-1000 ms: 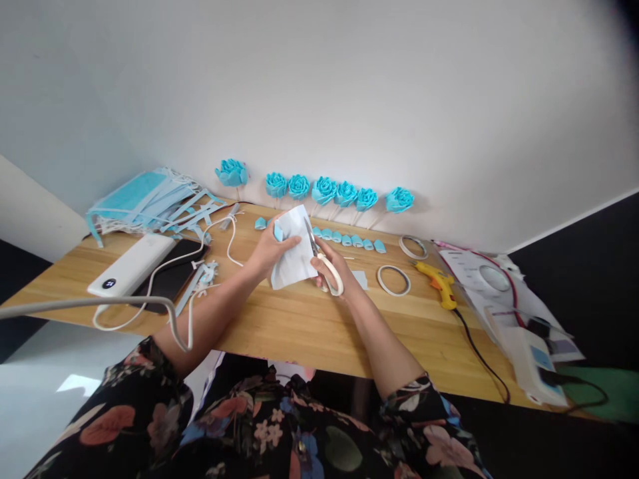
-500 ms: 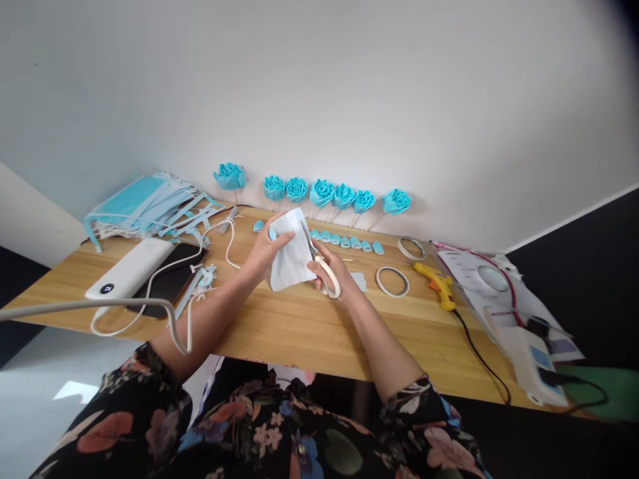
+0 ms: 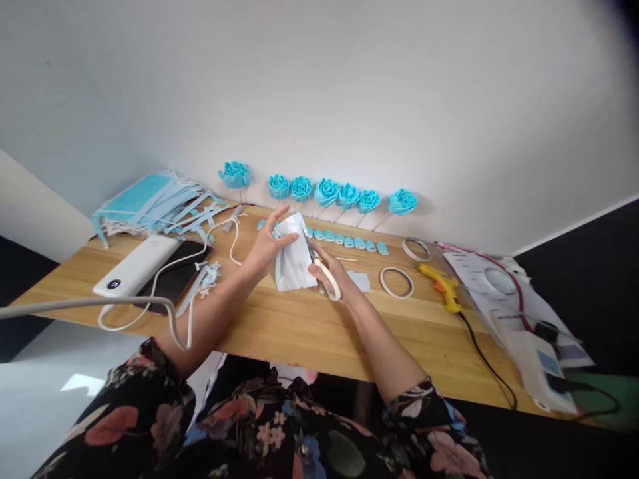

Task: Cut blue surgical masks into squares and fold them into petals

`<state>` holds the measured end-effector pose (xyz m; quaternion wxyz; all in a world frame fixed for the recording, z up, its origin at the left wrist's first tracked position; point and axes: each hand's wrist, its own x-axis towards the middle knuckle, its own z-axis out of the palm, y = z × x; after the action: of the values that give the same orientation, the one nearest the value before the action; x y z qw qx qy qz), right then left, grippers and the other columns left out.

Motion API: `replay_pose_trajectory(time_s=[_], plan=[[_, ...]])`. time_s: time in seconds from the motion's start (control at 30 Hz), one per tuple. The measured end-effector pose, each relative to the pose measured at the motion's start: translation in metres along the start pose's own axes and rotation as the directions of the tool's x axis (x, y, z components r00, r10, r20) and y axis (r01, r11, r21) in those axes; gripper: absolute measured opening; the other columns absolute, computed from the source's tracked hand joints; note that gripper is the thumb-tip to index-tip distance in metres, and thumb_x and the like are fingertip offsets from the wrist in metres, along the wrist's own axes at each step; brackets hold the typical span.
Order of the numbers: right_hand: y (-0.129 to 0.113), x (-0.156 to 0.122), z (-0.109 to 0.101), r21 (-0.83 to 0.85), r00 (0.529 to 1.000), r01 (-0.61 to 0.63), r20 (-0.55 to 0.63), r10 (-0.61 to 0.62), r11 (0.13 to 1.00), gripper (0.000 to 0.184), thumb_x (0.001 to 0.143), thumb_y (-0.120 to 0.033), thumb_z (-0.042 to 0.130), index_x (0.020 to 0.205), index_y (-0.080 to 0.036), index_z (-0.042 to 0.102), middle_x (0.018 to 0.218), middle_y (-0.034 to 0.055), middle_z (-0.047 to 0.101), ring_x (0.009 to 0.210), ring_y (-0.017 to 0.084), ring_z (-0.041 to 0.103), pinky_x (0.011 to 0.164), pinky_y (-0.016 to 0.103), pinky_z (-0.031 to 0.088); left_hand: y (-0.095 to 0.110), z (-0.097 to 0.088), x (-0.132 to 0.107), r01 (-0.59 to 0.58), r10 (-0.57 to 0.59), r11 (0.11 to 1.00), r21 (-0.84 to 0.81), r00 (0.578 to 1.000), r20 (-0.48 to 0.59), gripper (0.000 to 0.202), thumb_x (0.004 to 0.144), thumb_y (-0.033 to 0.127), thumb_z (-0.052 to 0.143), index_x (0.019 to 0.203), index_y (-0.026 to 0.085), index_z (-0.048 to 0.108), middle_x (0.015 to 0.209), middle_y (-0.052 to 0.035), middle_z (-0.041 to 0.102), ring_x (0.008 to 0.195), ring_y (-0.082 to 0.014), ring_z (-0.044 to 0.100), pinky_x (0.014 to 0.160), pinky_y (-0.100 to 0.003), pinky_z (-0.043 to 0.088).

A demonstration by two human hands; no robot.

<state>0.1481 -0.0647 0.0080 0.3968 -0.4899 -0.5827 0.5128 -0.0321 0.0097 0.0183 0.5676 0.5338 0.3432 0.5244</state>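
Observation:
My left hand (image 3: 267, 247) pinches a pale blue-white sheet (image 3: 293, 263) that looks like mask fabric, its thumb lying across the front and its index finger raised. In my right hand (image 3: 333, 269) are scissors (image 3: 328, 279) with cream handles; their dark blades lie along the sheet's right edge. Behind the hands runs a row of small blue cut petals (image 3: 349, 243). A flat pale piece (image 3: 360, 281) lies just right of my right hand, with a thin stick (image 3: 344, 259) above it.
Several blue fabric roses (image 3: 327, 191) on sticks lean at the wall. Left are stacked face masks (image 3: 144, 196), a white power bank (image 3: 137, 266) with cable and a dark phone-like slab (image 3: 174, 266). Right are two tape rolls (image 3: 397, 283), a yellow glue gun (image 3: 442, 286) and a power strip (image 3: 546, 372).
My left index finger has lifted off the sheet and the grip has shifted a little. The sheet's top has dropped slightly along the scissor blades. The camera view has moved slightly.

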Motion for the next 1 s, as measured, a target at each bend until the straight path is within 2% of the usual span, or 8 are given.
replay_pose_trajectory(time_s=[0.13, 0.23, 0.4, 0.5, 0.57, 0.73, 1.0], plan=[[0.0017, 0.0007, -0.0004, -0.023, 1.000, 0.026, -0.009, -0.026, 0.999, 0.093, 0.078, -0.067, 0.071, 0.153, -0.022, 0.041, 0.059, -0.0043, 0.056, 0.045, 0.012, 0.049, 0.043, 0.022, 0.040, -0.0041, -0.0001, 0.0002, -0.071, 0.067, 0.992, 0.101, 0.997, 0.038, 0.074, 0.070, 0.034, 0.080, 0.139, 0.024, 0.054, 0.146, -0.0091, 0.053, 0.124, -0.0300, 0.056, 0.101, -0.041, 0.049], [0.0015, 0.0010, -0.0006, -0.021, 0.999, 0.033, -0.033, -0.034, 0.999, 0.091, 0.077, -0.068, 0.071, 0.151, -0.023, 0.045, 0.066, -0.0024, 0.056, 0.046, 0.011, 0.046, 0.043, 0.023, 0.038, -0.0049, -0.0001, -0.0006, -0.093, 0.084, 0.985, 0.145, 0.994, 0.063, 0.073, 0.073, 0.035, 0.079, 0.140, 0.023, 0.053, 0.149, -0.0101, 0.050, 0.129, -0.0307, 0.053, 0.106, -0.042, 0.046], [-0.0001, 0.0005, -0.0003, -0.011, 0.998, 0.025, -0.050, -0.025, 1.000, 0.091, 0.075, -0.069, 0.072, 0.149, -0.022, 0.047, 0.066, -0.0018, 0.055, 0.045, 0.010, 0.043, 0.041, 0.023, 0.034, -0.0043, 0.0007, -0.0014, -0.058, 0.056, 0.994, 0.096, 0.998, 0.030, 0.069, 0.077, 0.039, 0.077, 0.140, 0.025, 0.053, 0.146, -0.0094, 0.052, 0.125, -0.0296, 0.055, 0.101, -0.040, 0.048], [-0.0013, -0.0001, 0.0007, -0.023, 0.998, 0.027, -0.049, -0.028, 0.999, 0.090, 0.077, -0.067, 0.071, 0.150, -0.022, 0.046, 0.064, -0.0029, 0.054, 0.045, 0.010, 0.045, 0.042, 0.023, 0.037, -0.0044, 0.0011, -0.0010, -0.014, 0.014, 0.998, 0.056, 1.000, 0.009, 0.079, 0.074, 0.041, 0.080, 0.144, 0.023, 0.048, 0.132, -0.0107, 0.060, 0.113, -0.0283, 0.059, 0.089, -0.037, 0.052], [-0.0019, -0.0004, 0.0013, -0.029, 0.998, 0.034, -0.045, -0.035, 0.999, 0.088, 0.078, -0.066, 0.071, 0.150, -0.022, 0.046, 0.062, -0.0035, 0.054, 0.045, 0.010, 0.045, 0.042, 0.022, 0.037, -0.0046, 0.0013, -0.0010, -0.009, 0.008, 0.999, 0.038, 1.000, 0.003, 0.085, 0.071, 0.040, 0.082, 0.146, 0.024, 0.046, 0.130, -0.0105, 0.060, 0.111, -0.0278, 0.059, 0.084, -0.036, 0.053], [-0.0024, -0.0007, 0.0025, -0.021, 0.999, 0.019, -0.036, -0.019, 1.000, 0.088, 0.078, -0.064, 0.071, 0.151, -0.022, 0.045, 0.061, -0.0037, 0.055, 0.044, 0.010, 0.045, 0.040, 0.022, 0.037, -0.0047, 0.0015, -0.0018, -0.037, 0.037, 0.999, 0.028, 0.999, 0.004, 0.080, 0.072, 0.035, 0.081, 0.144, 0.029, 0.048, 0.148, -0.0078, 0.049, 0.121, -0.0273, 0.054, 0.091, -0.035, 0.051], [-0.0029, -0.0008, 0.0035, 0.010, 0.998, 0.037, -0.045, -0.037, 0.999, 0.088, 0.077, -0.061, 0.073, 0.151, -0.020, 0.046, 0.056, -0.0053, 0.052, 0.041, 0.010, 0.045, 0.039, 0.022, 0.036, -0.0054, 0.0008, -0.0015, -0.039, 0.039, 0.999, 0.018, 0.999, 0.023, 0.082, 0.073, 0.034, 0.079, 0.148, 0.030, 0.045, 0.154, -0.0072, 0.043, 0.125, -0.0286, 0.052, 0.098, -0.038, 0.049]])
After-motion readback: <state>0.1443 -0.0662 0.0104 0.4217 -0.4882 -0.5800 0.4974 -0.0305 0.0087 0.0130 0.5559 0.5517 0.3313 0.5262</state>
